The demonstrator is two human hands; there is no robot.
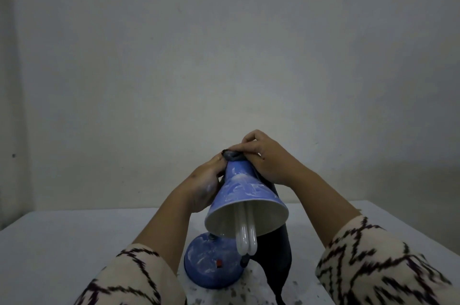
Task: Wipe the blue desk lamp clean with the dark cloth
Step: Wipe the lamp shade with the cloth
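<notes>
Right hand (267,160) fingers curled, pinching the dark cloth (278,250) onto the narrow top of the shade; rest of cloth hangs down the right side. Left hand (207,186) grips the shade's left wall, steadying. Blue desk lamp (245,192) tilted toward camera, base (211,263) on the table (62,235), 2-tube bulb (246,237) sticking out. Risk: hard rubbing could swing the head, tip the base, or snag hanging cloth on the bulb. White smears cover shade, mostly below the fingers.

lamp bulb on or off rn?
Off. The white U-shaped fluorescent tubes sticking out of the blue cone-shaped lamp shade show no glow, and the shade's pale inside is dim.
</notes>
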